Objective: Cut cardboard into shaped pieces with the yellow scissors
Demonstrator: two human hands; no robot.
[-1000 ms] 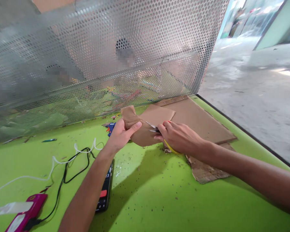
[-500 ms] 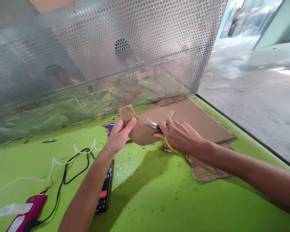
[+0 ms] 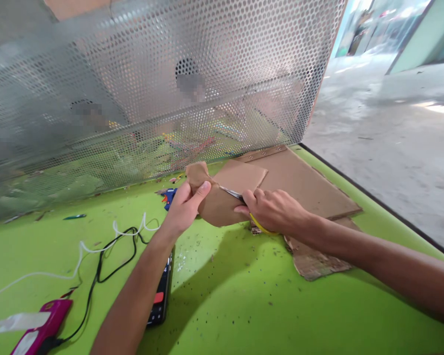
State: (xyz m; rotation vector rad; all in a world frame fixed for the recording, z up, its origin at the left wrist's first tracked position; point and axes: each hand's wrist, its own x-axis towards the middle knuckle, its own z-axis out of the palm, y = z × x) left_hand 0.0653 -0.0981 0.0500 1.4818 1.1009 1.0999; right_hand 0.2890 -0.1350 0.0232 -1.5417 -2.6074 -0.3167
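My left hand (image 3: pixel 187 204) pinches a piece of brown cardboard (image 3: pixel 222 209) with a rounded lower edge, the thumb on top. A narrow flap of that piece sticks up above the fingers. My right hand (image 3: pixel 270 209) is wrapped round the scissors (image 3: pixel 232 193), which have yellow handles partly hidden under the palm. Their blades look closed together, with the tips at the cardboard's upper edge near my left thumb. Behind the scissors lie larger flat cardboard sheets (image 3: pixel 303 185) on the green table (image 3: pixel 237 296).
Left of my left hand is a blue glue gun (image 3: pixel 168 196). A phone (image 3: pixel 161 296) lies partly under my left forearm. White and black cables (image 3: pixel 99 256) run to a magenta power strip (image 3: pixel 44 325). A perforated metal screen (image 3: pixel 207 59) stands along the back, with people behind it.
The scissor blades, spread apart before, have come together at the cardboard's edge. The held cardboard has shifted slightly right and down.
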